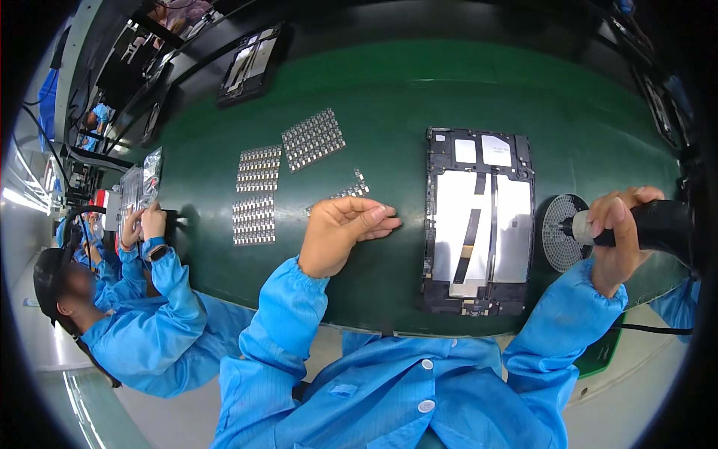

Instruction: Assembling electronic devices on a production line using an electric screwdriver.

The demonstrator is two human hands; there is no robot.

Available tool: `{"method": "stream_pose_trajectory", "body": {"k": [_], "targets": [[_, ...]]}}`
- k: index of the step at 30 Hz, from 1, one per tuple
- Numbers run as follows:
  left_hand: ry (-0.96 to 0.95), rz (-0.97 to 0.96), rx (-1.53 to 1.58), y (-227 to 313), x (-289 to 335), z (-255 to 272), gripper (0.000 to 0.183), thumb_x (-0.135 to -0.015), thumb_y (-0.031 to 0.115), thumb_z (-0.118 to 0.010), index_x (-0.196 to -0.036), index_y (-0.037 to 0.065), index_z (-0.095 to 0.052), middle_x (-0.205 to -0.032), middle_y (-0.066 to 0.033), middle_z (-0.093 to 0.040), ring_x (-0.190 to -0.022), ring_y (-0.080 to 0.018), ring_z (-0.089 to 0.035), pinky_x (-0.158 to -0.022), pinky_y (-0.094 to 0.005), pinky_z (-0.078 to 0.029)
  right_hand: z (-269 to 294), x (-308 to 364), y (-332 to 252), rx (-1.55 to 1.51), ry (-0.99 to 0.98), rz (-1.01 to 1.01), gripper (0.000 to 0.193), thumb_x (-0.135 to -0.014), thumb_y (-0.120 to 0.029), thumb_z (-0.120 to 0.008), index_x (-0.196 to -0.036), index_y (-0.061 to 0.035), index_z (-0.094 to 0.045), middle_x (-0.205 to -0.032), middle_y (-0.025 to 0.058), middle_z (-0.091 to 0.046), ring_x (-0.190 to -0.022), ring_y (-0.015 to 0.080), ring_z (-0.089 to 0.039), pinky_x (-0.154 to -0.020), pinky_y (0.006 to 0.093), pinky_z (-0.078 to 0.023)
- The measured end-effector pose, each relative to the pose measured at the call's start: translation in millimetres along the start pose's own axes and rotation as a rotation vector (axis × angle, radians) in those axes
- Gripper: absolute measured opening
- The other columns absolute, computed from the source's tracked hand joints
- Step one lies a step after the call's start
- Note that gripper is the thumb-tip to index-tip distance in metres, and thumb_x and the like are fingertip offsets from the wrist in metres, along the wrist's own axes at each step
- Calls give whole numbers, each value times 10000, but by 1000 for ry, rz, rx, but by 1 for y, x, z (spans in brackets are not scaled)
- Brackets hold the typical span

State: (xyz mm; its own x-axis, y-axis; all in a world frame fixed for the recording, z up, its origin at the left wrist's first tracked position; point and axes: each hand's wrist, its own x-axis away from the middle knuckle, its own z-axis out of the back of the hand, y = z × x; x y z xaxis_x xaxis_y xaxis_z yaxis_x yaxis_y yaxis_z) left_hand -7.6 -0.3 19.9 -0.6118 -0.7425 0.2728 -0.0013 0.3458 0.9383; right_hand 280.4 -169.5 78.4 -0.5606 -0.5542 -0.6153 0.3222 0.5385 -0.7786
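Note:
My left hand is over the mat, its thumb and fingers pinched together. Whatever may be between the fingertips is too small to make out. Just behind it lies a partly used panel of small parts. My right hand is wrapped round a black electric screwdriver, held sideways with its pale tip to the left. That tip is over a round grey perforated screw tray. Between my hands an opened tablet lies flat, showing silver battery cells, a black frame and dark flex cables.
Several full panels of small parts lie on the green mat to the left. Another opened tablet rests at the far left. A co-worker in blue handles a clear bag at the left. A cable runs at the lower right.

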Motion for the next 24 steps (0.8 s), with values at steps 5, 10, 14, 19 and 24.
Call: {"method": "stream_pose_trajectory", "body": {"k": [5, 10, 14, 19, 24], "targets": [[-9, 6, -115, 5, -11, -8, 159, -851, 58, -638, -961, -57, -637, -841, -109, -661, -787, -187, -667, -649, -262, -555, -9, 2, 4, -68, 59, -54, 323, -783, 7, -617, -1045, -38, -433, -623, 77, -521, -496, 157, -510, -536, 320, -468], [-66, -35, -246, 6, -26, -29, 157, -823, 54, -673, -942, -47, -648, -814, -73, -667, -652, -102, -621, -558, -201, -493, -9, 3, 7, -39, 67, -60, 333, -776, -4, -646, -1032, -35, -435, -615, 70, -520, -483, 157, -508, -518, 320, -467], [-39, -34, -315, 4, -34, -43, 129, -801, 48, -694, -891, -41, -667, -815, -77, -660, -637, -84, -587, -577, -197, -483, -10, 4, 8, -64, 95, -69, 338, -777, -1, -651, -1032, -33, -432, -608, 62, -515, -483, 157, -513, -511, 314, -464], [-20, -339, -464, -14, -49, -38, 123, -785, 48, -712, -856, -42, -668, -793, -51, -629, -652, -75, -581, -565, -192, -468, -9, 4, 7, -58, 83, -58, 351, -780, 5, -651, -1041, -35, -420, -609, 58, -510, -484, 159, -514, -511, 312, -463], [-4, -388, -508, -15, -56, -38, 105, -776, 35, -714, -837, -38, -669, -777, -47, -628, -633, -71, -570, -535, -190, -452, -7, 3, 6, -57, 77, -50, 347, -784, 4, -643, -1046, -36, -418, -614, 63, -511, -484, 161, -513, -514, 313, -463]]}}
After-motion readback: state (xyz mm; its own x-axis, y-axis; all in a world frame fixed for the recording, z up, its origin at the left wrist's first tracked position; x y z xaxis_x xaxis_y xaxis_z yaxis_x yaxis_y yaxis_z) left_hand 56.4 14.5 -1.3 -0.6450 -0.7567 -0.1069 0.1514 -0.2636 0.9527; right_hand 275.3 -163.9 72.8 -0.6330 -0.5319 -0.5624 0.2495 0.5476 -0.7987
